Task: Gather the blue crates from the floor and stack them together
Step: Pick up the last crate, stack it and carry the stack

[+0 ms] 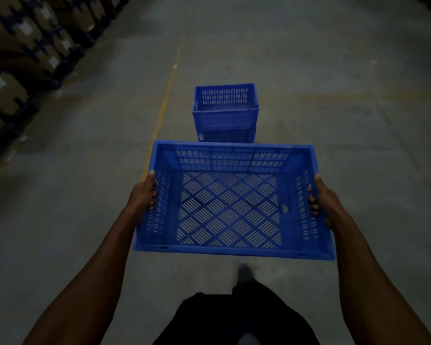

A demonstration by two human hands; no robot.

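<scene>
I carry an empty blue slotted crate (232, 210) level in front of me, above the floor. My left hand (144, 192) grips its left side wall with fingers curled through the rim. My right hand (320, 196) grips the right side wall the same way. Ahead on the concrete floor stands a stack of blue crates (225, 113), two high as far as I can tell, open top facing up. The carried crate's far edge overlaps the base of that stack in view.
A yellow floor line (163, 105) runs away from me just left of the stack. Rows of cardboard boxes on dark racking (23, 58) line the left side. My dark trousers and one foot (244, 272) show below the crate. Bare concrete lies to the right.
</scene>
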